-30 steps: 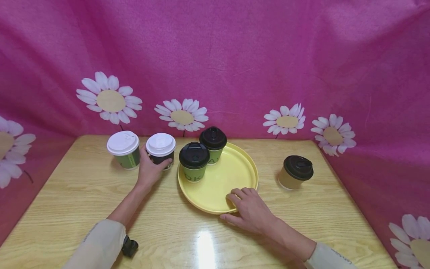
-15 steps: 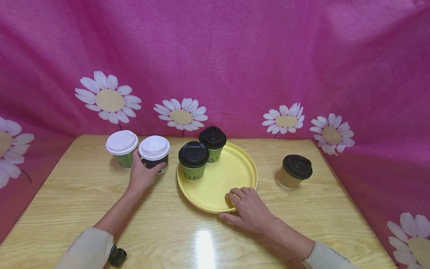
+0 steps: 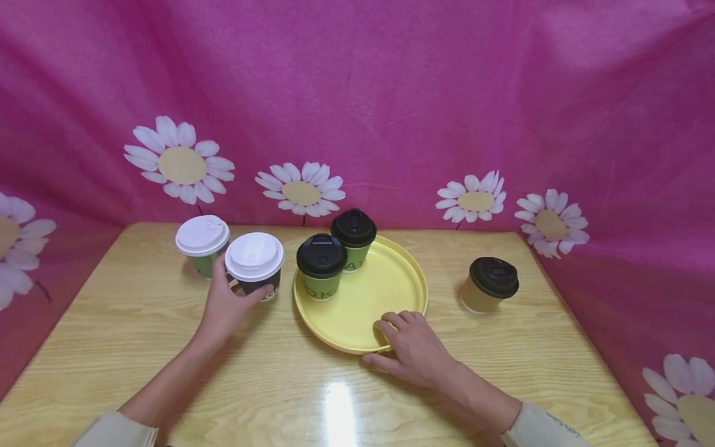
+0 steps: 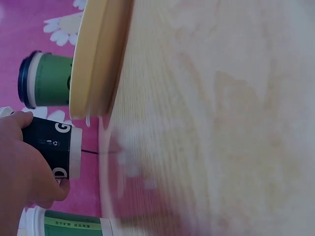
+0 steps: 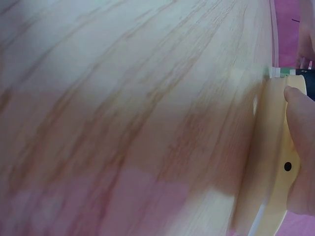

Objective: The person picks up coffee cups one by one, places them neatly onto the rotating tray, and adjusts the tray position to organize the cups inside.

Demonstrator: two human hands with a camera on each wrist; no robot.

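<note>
My left hand (image 3: pixel 226 310) grips a black paper coffee cup (image 4: pixel 49 145) with a white lid (image 3: pixel 254 253), thumb on one side and fingers on the other. In the left wrist view the cup's base hangs just above the table. My right hand (image 3: pixel 416 347) holds the near rim of a round yellow tray (image 3: pixel 368 316), thumb outside and fingers over the inside. On the tray's left part stand two green cups with black lids, a front cup (image 3: pixel 322 287) and a back cup (image 3: pixel 357 257). Left of the held cup stands a green cup (image 3: pixel 202 264) with a white lid.
A tan cup (image 3: pixel 480 298) with a black lid stands on the wooden table (image 3: pixel 268 385), right of the tray. A pink cloth (image 3: pixel 391 112) printed with daisies hangs behind the table and along its sides.
My left hand has moved the black cup slightly left, then up and nearer to me, off the table. The right hand and the tray have stayed in place.
</note>
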